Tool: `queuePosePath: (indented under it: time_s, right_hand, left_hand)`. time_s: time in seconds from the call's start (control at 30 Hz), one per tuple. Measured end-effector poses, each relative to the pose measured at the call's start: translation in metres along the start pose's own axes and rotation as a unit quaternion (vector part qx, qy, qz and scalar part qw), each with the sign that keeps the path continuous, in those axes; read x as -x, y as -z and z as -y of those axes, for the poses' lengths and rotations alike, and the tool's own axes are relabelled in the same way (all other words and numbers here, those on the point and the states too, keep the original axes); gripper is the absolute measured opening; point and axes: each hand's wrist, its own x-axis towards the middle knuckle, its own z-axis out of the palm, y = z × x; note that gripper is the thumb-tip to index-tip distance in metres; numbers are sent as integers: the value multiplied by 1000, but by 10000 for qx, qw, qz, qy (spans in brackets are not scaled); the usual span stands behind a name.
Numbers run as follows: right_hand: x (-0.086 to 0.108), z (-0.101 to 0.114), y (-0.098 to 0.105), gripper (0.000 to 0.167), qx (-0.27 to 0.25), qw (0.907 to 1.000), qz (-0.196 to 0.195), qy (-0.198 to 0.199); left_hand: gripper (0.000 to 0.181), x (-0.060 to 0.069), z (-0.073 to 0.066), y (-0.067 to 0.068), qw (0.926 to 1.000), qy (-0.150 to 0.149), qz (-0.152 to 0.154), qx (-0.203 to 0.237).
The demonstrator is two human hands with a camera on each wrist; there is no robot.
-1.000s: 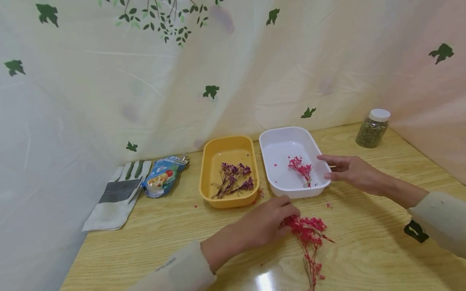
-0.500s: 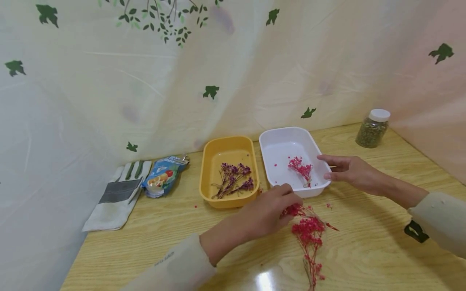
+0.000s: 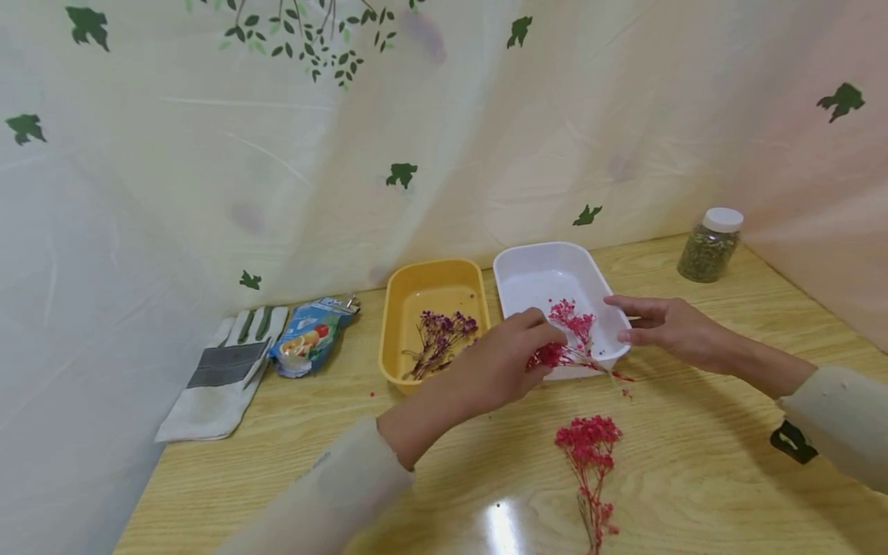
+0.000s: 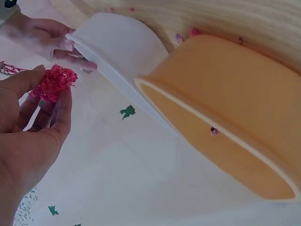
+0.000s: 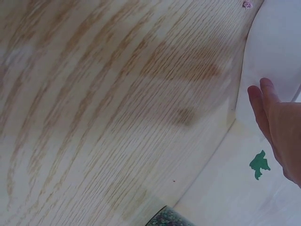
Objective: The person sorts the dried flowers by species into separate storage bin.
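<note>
My left hand [image 3: 509,358] pinches a sprig of pink dried flowers [image 3: 551,354] by its flower head, over the near rim of the white tray [image 3: 544,281]. In the left wrist view, thumb and fingers close around the pink blossoms [image 4: 55,84]. The right hand [image 3: 676,333] holds the white tray's right rim, with fingers against its outer wall in the right wrist view. Inside this tray lies a small pink bunch [image 3: 572,316]. Another pink flower bunch [image 3: 590,455] lies on the table. Purple dried flowers [image 3: 444,335] rest in the yellow tray [image 3: 398,297], partly behind my left hand.
A jar with a white lid [image 3: 709,245] stands at the far right. To the left lie a blue packet [image 3: 312,335] with a clip and white-and-grey work gloves [image 3: 225,378]. A few fallen bits dot the wooden table [image 3: 708,455]. A leaf-patterned cloth [image 3: 333,200] hangs behind.
My left hand has lifted a pink sprig off the bunch on the table and carried it away from me to the white tray's near edge. The right hand has stayed put.
</note>
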Motion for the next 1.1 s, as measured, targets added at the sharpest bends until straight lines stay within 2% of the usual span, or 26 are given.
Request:
queuePosePath:
  time_s: [0.27,0.53,0.63,0.8,1.1]
  right_hand:
    - [1,1,2,61,153,9999,-42,-2]
    - [2,-1,2,63,176,9997,-72,-143]
    - [2,0,3,62,181,9998,-66,-74]
    - [1,2,2,62,165,9999,-49,-2]
    - [1,3,1,62,115,9999,-50,-76]
  left_hand:
    - [33,-13,17,4,9981,549,227,172]
    - [34,-33,39,0,9923,1073,500,-375]
    - [30,-36,44,-1,9900,1164,589,-543]
    - [25,-38,51,-4,9890,1130,599,-743]
    - [25,-46,54,-12,9857,1246,735,-860]
